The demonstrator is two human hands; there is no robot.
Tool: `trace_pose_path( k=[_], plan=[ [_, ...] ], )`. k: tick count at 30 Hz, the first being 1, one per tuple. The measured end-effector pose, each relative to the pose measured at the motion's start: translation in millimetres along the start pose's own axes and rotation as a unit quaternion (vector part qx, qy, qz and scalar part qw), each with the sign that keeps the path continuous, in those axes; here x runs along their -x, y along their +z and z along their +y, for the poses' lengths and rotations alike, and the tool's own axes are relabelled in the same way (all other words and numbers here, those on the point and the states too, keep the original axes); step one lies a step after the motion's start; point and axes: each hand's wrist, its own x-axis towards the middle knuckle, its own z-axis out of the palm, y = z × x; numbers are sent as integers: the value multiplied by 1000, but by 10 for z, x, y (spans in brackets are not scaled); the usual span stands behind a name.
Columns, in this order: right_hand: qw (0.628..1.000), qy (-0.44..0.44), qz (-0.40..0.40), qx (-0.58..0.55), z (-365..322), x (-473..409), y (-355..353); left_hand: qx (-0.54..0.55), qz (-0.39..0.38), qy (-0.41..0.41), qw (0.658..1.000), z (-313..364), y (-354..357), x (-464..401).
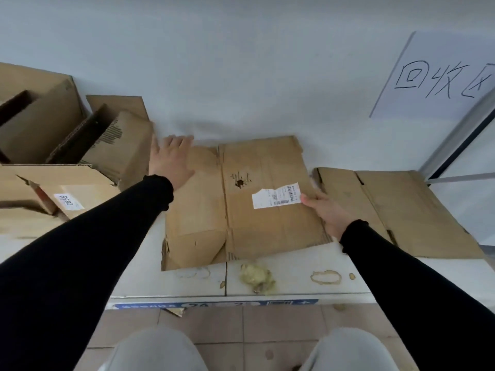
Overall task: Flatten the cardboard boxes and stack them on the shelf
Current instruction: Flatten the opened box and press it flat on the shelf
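A flattened brown cardboard box [262, 210] with a white barcode label [276, 195] lies on the white shelf [294, 279] against the wall. My left hand [171, 159] rests flat with spread fingers on the box's far left corner. My right hand [325, 211] grips the box's right edge, thumb on top beside the label. A second flattened box [401, 212] lies to the right on the same shelf. Several unflattened boxes [67, 145] stand at the left, one with a numbered sticker [67, 200].
A paper sign [439, 79] with handwritten characters hangs on the wall at upper right. A metal frame upright [460, 143] borders the shelf's right side. Yellowish crumpled residue [257, 275] and ring stains mark the shelf front. Tiled floor and my knees are below.
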Motion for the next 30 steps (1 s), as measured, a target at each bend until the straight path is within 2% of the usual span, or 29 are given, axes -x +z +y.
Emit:
trace_pose_path(
  k=[3, 5, 7, 8, 10, 11, 12, 14, 16, 21, 25, 28, 30],
  plan=[
    [999, 6, 44, 27, 194, -160, 66, 15, -105, 7, 994, -2, 376, 195],
    [994, 8, 85, 71, 306, -228, 97, 73, -156, 8, 985, 38, 623, 328],
    [973, -4, 135, 187, 396, -281, 109, 123, -213, 0, 969, 113, 826, 465],
    [941, -21, 156, 299, 412, -285, 118, 129, -233, 3, 964, 160, 917, 524],
    [834, -108, 176, 511, 414, -260, 199, 117, -243, 11, 963, 269, 1061, 601],
    [799, -163, 156, 557, 414, -247, 275, 104, -237, 14, 966, 325, 1103, 622],
    [789, -193, 104, 574, 424, -234, 362, 91, -232, 18, 968, 368, 1151, 625],
    [759, -208, -19, 617, 567, -255, 499, 74, -236, 25, 969, 421, 1242, 622],
    [721, -199, -66, 661, 769, -307, 572, 68, -243, 22, 967, 443, 1343, 633],
    [707, -217, -27, 672, 989, -393, 560, 54, -212, 11, 976, 447, 1492, 668],
    [696, -220, -18, 683, 722, -435, 643, 58, -228, 5, 972, 521, 1323, 491],
    [753, -201, 27, 626, 374, -721, 672, 75, -191, -12, 979, 573, 1288, 243],
    [764, -172, 31, 621, 305, -1002, 605, 72, -211, -8, 975, 538, 1407, 132]
  ],
)
